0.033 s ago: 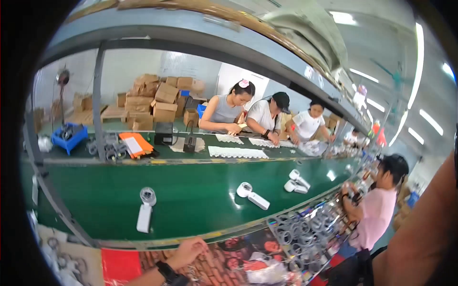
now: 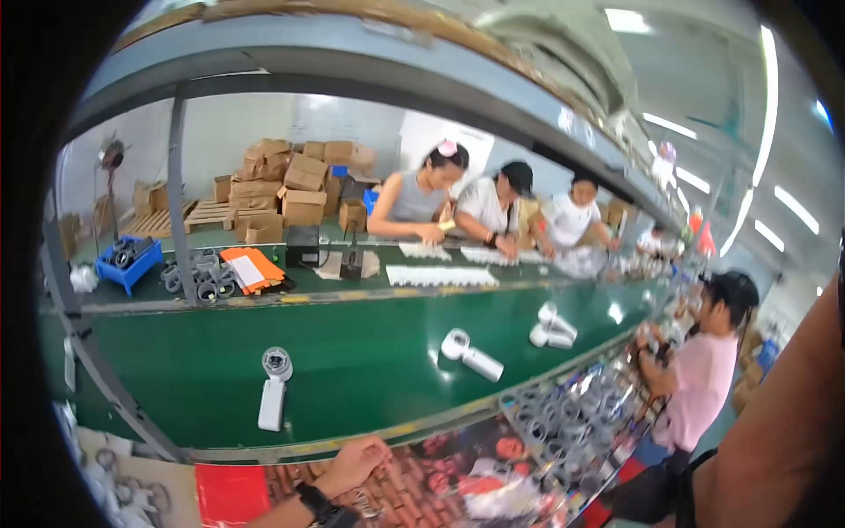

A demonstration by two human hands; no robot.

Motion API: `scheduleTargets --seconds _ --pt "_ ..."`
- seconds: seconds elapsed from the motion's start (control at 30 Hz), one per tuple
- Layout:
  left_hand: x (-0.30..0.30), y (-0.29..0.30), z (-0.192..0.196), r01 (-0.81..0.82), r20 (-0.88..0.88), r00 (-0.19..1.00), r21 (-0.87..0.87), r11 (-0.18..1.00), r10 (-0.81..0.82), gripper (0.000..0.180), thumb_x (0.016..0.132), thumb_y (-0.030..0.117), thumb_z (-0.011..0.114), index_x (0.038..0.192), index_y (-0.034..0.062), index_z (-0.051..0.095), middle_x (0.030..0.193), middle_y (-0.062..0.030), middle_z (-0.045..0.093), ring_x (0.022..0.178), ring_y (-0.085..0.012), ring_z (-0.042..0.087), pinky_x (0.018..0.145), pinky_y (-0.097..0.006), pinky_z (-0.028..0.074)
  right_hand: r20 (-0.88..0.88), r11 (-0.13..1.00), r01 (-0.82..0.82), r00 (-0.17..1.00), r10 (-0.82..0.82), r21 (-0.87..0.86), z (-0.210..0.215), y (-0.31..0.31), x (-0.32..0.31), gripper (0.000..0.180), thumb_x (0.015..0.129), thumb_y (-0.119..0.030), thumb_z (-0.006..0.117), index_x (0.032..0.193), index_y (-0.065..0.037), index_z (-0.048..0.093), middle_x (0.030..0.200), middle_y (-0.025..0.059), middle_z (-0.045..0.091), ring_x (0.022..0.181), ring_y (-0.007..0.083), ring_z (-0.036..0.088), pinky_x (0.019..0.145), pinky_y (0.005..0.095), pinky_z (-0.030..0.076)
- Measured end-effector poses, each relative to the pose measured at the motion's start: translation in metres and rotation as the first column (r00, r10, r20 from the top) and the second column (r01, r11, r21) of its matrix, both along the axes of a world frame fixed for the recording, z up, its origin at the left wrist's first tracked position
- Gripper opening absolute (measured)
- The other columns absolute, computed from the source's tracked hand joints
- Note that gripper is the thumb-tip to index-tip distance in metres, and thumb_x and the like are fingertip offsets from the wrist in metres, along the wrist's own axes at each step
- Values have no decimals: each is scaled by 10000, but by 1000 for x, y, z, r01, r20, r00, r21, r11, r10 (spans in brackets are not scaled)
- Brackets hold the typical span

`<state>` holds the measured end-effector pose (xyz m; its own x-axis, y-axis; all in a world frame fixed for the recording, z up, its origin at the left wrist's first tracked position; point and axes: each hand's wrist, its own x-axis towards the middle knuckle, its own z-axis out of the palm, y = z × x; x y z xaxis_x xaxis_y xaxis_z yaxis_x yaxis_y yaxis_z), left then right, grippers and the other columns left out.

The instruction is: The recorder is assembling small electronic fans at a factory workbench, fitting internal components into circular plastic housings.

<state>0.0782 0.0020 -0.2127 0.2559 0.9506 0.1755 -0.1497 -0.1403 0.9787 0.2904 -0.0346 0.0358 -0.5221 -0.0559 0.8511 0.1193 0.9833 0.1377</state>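
Observation:
My left hand (image 2: 359,464) is over the near worktop beside the belt's front edge. Its fingers are loosely bent and apart, with nothing visible in them, and a black watch (image 2: 324,509) is on the wrist. A red sheet (image 2: 231,495) lies left of it on a brick-patterned mat (image 2: 290,482). Up the right side comes my right arm (image 2: 775,431); its hand is out of view. On the green conveyor belt (image 2: 370,387) beyond lie white handheld fans: one (image 2: 271,400) near my left hand, another (image 2: 480,362) farther right, and a close pair (image 2: 554,327) beyond.
Grey rings (image 2: 559,422) and a clear plastic bag (image 2: 497,497) lie on the worktop to the right. A person in pink (image 2: 700,387) works beside it. Several people work across the belt near white strips (image 2: 440,276). Metal posts (image 2: 179,202) hold an overhead shelf (image 2: 326,66).
The view has shifted slightly. My left hand stays at nearly the same place by the belt edge, and the fans look much as before.

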Motion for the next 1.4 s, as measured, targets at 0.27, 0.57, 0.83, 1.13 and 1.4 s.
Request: scheduleTargets --seconds 0.27,0.57,0.83,1.13,1.4 --pt "9 9 15 8 -36 999 -4 1000 -8 91 906 35 452 844 7 513 832 -55 580 703 -107 573 627 -232 456 -14 963 66 997 -72 -263 -18 -71 88 671 667 -154 709 1250 19 426 1216 176 454 1104 296 485 1016 438 316" --pt "19 10 13 13 -42 999 -25 1000 -14 78 877 11 472 873 8 550 810 -39 582 726 -106 576 642 -229 453 -139 954 -27 990 -15 -298 32 -29 92 607 670 -159 711 1206 24 492 1156 178 505 1055 292 526 1005 445 335" --pt "16 0 5 -272 134 948 -135 953 290 190 865 -17 470 1050 24 475 905 -52 560 847 -137 562 719 -249 457 -403 0 -404 915 -27 -915 -180 100 -75 386 865 20 475 1246 -27 433 1076 77 578 877 130 572 759 259 480" --pt "10 -7 -7 -400 -233 869 189 897 436 145 824 -41 481 960 10 487 901 -84 441 799 -202 494 744 -281 418 -162 -19 -164 982 -94 -986 -229 101 -89 137 872 -54 513 974 14 575 864 46 624 796 103 574 732 244 463" --pt "10 -2 -3 -351 -229 896 157 923 380 160 850 -35 439 992 24 482 876 -64 477 699 -153 497 636 -274 424 -142 34 -140 985 -101 -990 -228 108 -88 146 863 -56 504 973 9 576 818 86 624 751 140 600 687 271 472"
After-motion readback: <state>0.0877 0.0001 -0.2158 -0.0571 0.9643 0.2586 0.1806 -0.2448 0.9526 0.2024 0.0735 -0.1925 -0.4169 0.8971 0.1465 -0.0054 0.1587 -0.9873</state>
